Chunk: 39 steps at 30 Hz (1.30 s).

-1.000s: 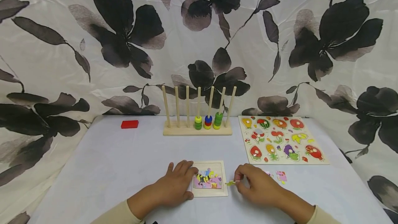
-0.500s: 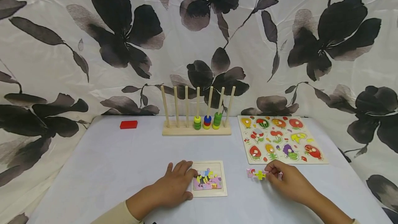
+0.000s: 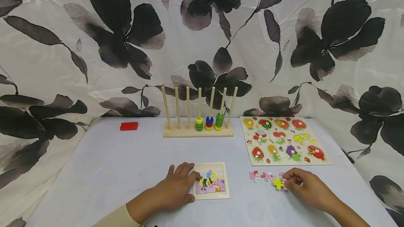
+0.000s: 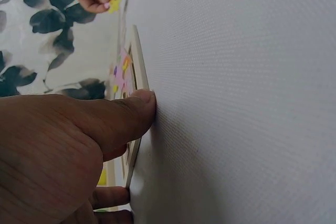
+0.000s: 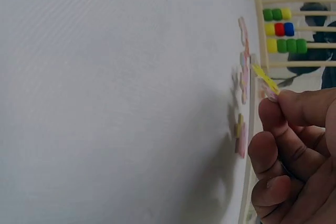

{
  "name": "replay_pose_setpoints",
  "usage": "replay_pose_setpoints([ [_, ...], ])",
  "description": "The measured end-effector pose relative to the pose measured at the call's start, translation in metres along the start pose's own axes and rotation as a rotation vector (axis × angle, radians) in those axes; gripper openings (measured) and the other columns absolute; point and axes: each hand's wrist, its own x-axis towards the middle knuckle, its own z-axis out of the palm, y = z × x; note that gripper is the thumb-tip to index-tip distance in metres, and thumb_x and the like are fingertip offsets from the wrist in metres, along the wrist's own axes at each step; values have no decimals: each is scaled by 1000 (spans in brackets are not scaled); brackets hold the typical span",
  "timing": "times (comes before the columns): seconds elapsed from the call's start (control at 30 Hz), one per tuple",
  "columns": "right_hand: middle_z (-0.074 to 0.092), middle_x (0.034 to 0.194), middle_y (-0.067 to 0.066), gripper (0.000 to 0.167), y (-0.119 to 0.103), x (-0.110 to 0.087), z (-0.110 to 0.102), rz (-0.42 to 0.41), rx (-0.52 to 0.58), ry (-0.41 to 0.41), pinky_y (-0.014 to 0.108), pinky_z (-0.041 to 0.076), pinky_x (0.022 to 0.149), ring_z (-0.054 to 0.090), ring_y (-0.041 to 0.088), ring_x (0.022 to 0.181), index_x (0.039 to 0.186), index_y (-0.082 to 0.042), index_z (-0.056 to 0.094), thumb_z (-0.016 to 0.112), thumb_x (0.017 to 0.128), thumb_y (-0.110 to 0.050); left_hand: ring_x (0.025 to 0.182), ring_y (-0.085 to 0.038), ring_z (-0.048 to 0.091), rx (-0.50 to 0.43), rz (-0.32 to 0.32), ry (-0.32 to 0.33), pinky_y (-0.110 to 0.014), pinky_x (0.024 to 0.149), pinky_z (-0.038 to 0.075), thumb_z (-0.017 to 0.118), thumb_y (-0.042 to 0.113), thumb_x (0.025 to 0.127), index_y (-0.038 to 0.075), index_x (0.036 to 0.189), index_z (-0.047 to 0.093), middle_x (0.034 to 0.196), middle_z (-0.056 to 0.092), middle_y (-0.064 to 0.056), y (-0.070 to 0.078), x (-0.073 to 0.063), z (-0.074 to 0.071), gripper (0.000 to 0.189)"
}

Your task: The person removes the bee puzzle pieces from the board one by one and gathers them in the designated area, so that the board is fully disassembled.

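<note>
My left hand [image 3: 176,188] rests at the left side of a small wooden puzzle tray [image 3: 210,196]. Its thumb touches the tray's near edge in the left wrist view, and a bent forefinger lies over the left rim. Inside the tray, joined pieces make a bee picture [image 3: 208,182] on pink. To the right, my right hand [image 3: 310,188] pinches a yellow jigsaw piece [image 3: 278,184] between thumb and forefinger, raised off the cloth in the right wrist view. Pink loose pieces [image 3: 253,175] lie in a row beneath and left of it, partly covered by the held piece and fingers.
Behind stands a wooden peg rack [image 3: 198,133] with coloured rings on three pegs. A fruit puzzle board [image 3: 285,141] lies at the back right, close beyond the loose pieces. A red block [image 3: 128,126] sits at the back left. Floral cloth hangs behind the table.
My right hand has carried the yellow piece rightwards from beside the tray to over the loose pieces, uncovering the pink ones at left. My left hand stays at the tray.
</note>
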Motion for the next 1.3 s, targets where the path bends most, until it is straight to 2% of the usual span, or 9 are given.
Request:
replay_pose_setpoints([
  [0.33,67,82,-5,14,14,-5,0,21,16,-39,24,50,68,60,14,76,106,-6,69,72,92,-5,145,-40,30,-7,-5,-10,-75,107,26,79,36,90,18,134,55,154,38,-19,0,-1,-1,54],
  [0.73,66,77,-6,23,18,-2,1,83,-63,-30,28,48,65,58,14,74,109,-5,68,77,89,-10,145,-40,31,-4,-5,0,-75,107,26,80,36,89,18,133,56,153,39,-19,0,0,0,53],
  [0.97,59,76,-5,28,17,-1,-1,86,-166,-18,28,43,61,53,15,70,107,-8,68,83,86,-21,145,-40,31,-9,-10,1,-75,107,26,80,35,89,18,132,56,153,39,-19,-1,0,2,52],
  [1.13,57,75,-5,18,2,-1,4,18,-162,32,26,42,59,52,13,70,101,-11,69,79,90,-21,145,-40,31,-17,-12,-8,-75,108,26,80,35,89,20,132,56,154,38,-19,0,0,0,51],
  [1.23,58,77,-10,13,-17,1,13,-89,-163,35,26,45,62,52,9,72,99,-16,69,78,91,-21,145,-40,31,-26,-18,-14,-74,108,26,80,33,90,21,134,55,154,38,-19,0,0,-1,52],
  [1.3,57,82,-15,13,-32,2,22,-198,-197,48,26,48,66,52,5,76,100,-20,70,78,91,-23,145,-40,31,-29,-20,-15,-74,108,26,80,32,89,21,136,55,154,38,-19,0,0,-2,54],
])
